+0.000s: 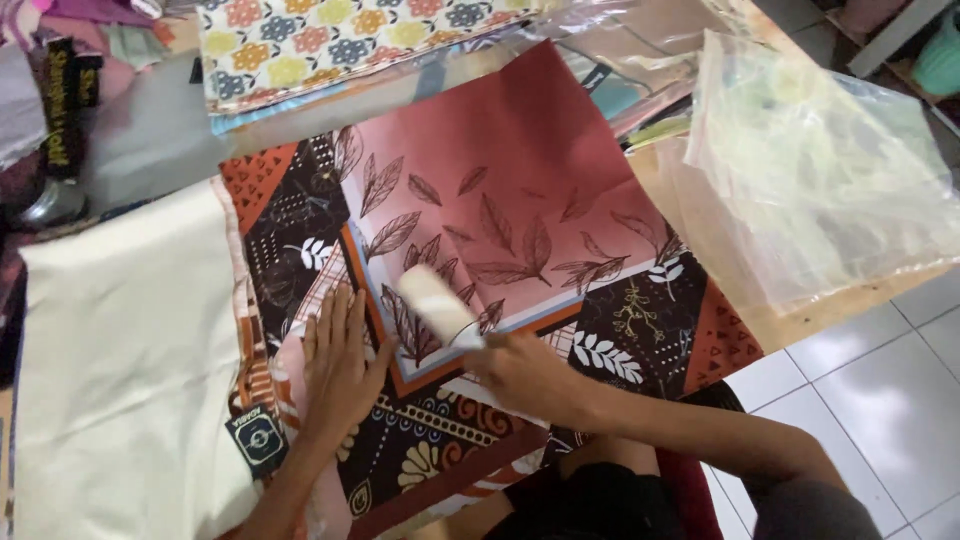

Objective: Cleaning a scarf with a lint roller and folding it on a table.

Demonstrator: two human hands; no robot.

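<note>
Dark cloth shows right at the bottom edge, the person's lap I think, and both forearms reach up from there onto a printed scarf (520, 190) spread flat on the counter (720, 270). The left hand (338, 365) lies palm down on the scarf's patterned border, fingers (335, 312) straight and together, gripping nothing, just pressing the fabric flat. A small dark square tag (259, 438) sits beside that wrist at the scarf's lower left corner.

The right hand (520, 375) is curled shut around the lower end of a pale cream roller-looking thing (437, 303), tilted up and to the left over the scarf. It's motion-blurred, so I can't tell exactly what it is or whether its far end touches the cloth.

The scarf itself has a dusty pink middle with dark leaf drawings, then a black and rust border with white leaves and little triangles. Left of it, touching or slightly overlapping its edge, lies a plain cream fabric (120, 370). To the right, crumpled clear plastic bags (810, 160) sit on the bare wooden counter, with white floor tiles (880, 390) beyond the edge.

Farther back there's a folded cloth with colourful flowers (330, 40) under clear plastic, just past the scarf's top edge.
</note>
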